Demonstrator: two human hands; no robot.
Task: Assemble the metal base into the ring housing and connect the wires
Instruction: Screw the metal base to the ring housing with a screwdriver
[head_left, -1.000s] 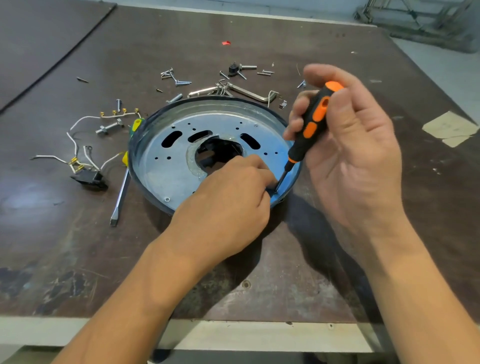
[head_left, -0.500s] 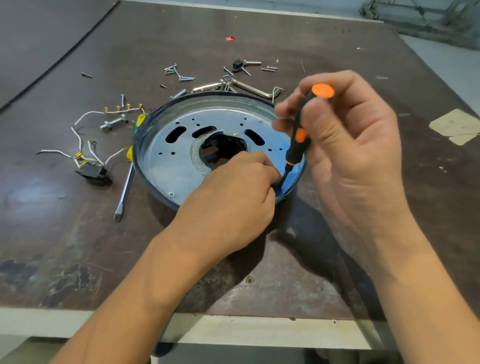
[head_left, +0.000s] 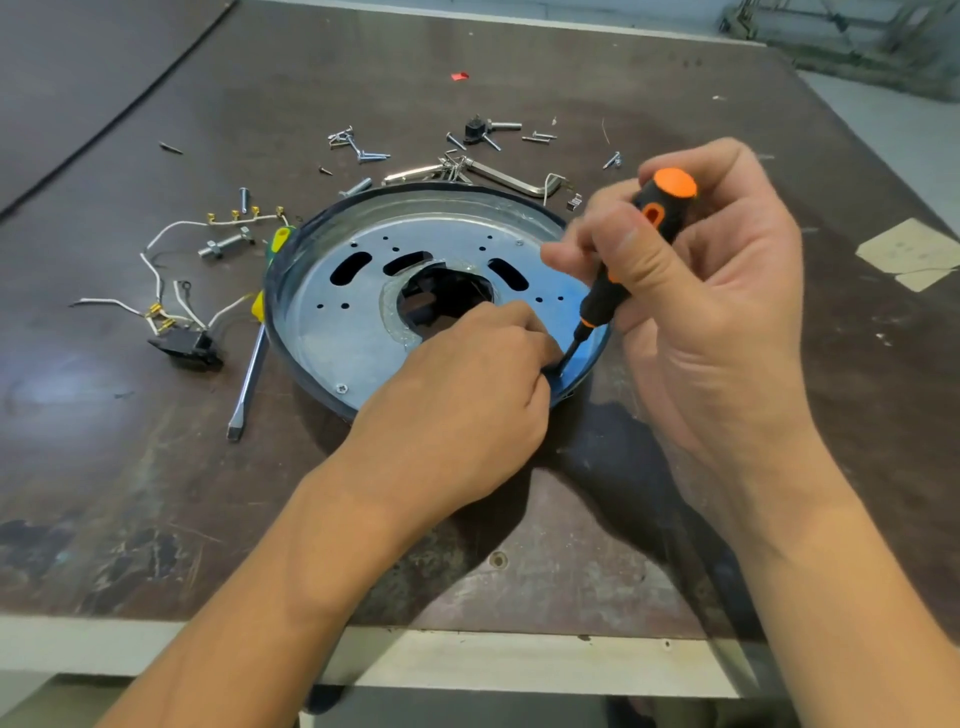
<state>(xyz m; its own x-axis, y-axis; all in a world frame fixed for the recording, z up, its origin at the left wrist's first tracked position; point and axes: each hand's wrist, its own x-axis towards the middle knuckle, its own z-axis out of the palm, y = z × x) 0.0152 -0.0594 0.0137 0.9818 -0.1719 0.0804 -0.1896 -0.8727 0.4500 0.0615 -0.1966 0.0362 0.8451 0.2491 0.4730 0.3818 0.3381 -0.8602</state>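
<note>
Crowding the table (head_left: 156, 467) beyond the far rim of the ring housing (head_left: 284, 353) lie loose screws (head_left: 358, 148), a bent hex key (head_left: 501, 175) and a small black knob with a bolt (head_left: 475, 130). Left of the housing sit a nutted bolt (head_left: 226, 244), white wires (head_left: 156, 249) with brass terminals and a black switch (head_left: 187, 345). A flat-blade screwdriver (head_left: 248, 379) lies just beside the left rim, its yellow-green handle partly tucked behind it. Well to the right of the housing is a pale tape patch (head_left: 909, 252).

The housing is a shallow dark ring with a bluish inner wall, lying flat with its open side up. The metal base (head_left: 348, 332), a dull galvanised disc with oval slots, small holes and a ragged central opening, sits inside it, face up. One screw head shows at its near edge.

The left hand (head_left: 467, 400) covers the near-right part of the base, with its fingers curled down beside the driver tip. Whether they pinch anything cannot be told, as the knuckles hide it. The right hand (head_left: 727, 322), over the housing's right rim, grips a black-and-orange screwdriver (head_left: 641, 239) between thumb and fingers. Its long axis slants from the orange cap, high and to the right, down and leftward. The tip meets the base near the right wall, against the left fingertips.
</note>
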